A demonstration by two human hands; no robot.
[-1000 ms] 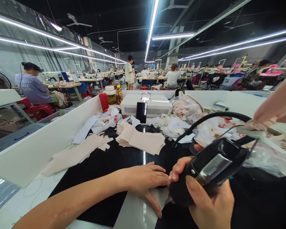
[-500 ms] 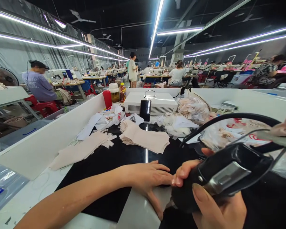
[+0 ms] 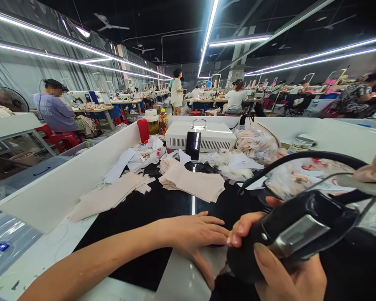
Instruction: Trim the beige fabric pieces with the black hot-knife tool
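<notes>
1. Head view, left hand: the left hand lies palm down toward the near edge of the black surface, fingers spread apart, its grip open and clamped on nothing. It presses on a glossy pale sheet, which runs toward the near edge.
2. Head view, right hand: the right hand has its grip closed around a black tool with a metal plate on its side. The tool is tilted, its rounded lower end just beside the left fingertips, its other end raised toward the right edge. What lies beneath the lower end is hidden.
3. A black cable arches behind the tool, toward the right edge.
4. Mid-surface, beyond the left hand and apart from it, lies a stack of pale fabric pieces. A second fabric pile reaches over the left edge of the black area.
5. Toward the far edge, a phone leans upright before a white vented box. Left of that box stand a bottle, a jar and a red container; to its right is a plastic bag of fabric.
</notes>
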